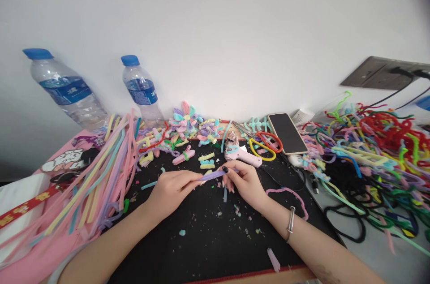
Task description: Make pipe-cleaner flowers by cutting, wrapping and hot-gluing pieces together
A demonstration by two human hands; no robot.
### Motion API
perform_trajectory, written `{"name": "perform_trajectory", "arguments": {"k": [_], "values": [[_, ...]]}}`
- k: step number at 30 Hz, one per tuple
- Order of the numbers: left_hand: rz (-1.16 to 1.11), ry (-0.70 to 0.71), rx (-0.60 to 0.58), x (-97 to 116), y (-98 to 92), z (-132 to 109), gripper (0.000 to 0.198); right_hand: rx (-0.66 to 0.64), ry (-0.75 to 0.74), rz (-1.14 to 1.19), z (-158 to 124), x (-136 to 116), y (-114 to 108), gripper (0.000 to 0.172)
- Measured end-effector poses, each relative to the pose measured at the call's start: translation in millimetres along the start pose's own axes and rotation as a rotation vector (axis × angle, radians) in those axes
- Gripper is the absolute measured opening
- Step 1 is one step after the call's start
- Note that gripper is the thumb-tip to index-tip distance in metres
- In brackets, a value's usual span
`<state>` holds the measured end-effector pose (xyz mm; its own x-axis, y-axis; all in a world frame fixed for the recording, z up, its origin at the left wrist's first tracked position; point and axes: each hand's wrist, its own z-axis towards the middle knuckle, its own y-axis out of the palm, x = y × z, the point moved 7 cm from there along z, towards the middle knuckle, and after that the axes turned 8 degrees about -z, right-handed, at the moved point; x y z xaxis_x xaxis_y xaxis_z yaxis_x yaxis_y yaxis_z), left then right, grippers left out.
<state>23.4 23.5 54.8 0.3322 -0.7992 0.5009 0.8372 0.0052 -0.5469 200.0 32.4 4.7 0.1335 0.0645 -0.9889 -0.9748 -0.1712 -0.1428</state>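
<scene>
Between my two hands a short purple fuzzy strip (212,176) is held level above the black mat (201,248). The fingers of my left hand (175,187) pinch its left end. At its right end my right hand (243,181) is closed on it with thumb and fingertips. Short yellow and blue pieces (206,161) lie just beyond the strip. A pink glue gun (244,157) rests behind my right hand. A bundled pink piece (183,155) lies beyond my left hand.
Two water bottles (143,91) stand by the wall. Long pastel strips (110,163) lie at left. Red-and-yellow-handled scissors (264,148) and a phone (288,133) lie behind. Tangled coloured stems (379,149) and a black cable cover the right.
</scene>
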Motion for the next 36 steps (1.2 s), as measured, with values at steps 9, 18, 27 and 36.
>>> {"name": "perform_trajectory", "arguments": {"k": [9,18,27,36], "values": [[-0.003,0.006,0.003,1,-1.0,1,0.021,-0.011,-0.011,-0.003,0,1,1,0.030],[-0.051,-0.100,0.001,-7,-2.2,1,0.018,0.057,-0.372,-0.432,-5,-27,-7,0.016],[-0.114,-0.122,-0.086,-4,6.7,0,0.014,-0.010,-0.621,-0.639,-15,-42,8,0.016],[-0.105,-0.119,-0.110,-4,8.2,-1,0.015,-0.024,-0.623,-0.672,-15,-42,10,0.015]]}}
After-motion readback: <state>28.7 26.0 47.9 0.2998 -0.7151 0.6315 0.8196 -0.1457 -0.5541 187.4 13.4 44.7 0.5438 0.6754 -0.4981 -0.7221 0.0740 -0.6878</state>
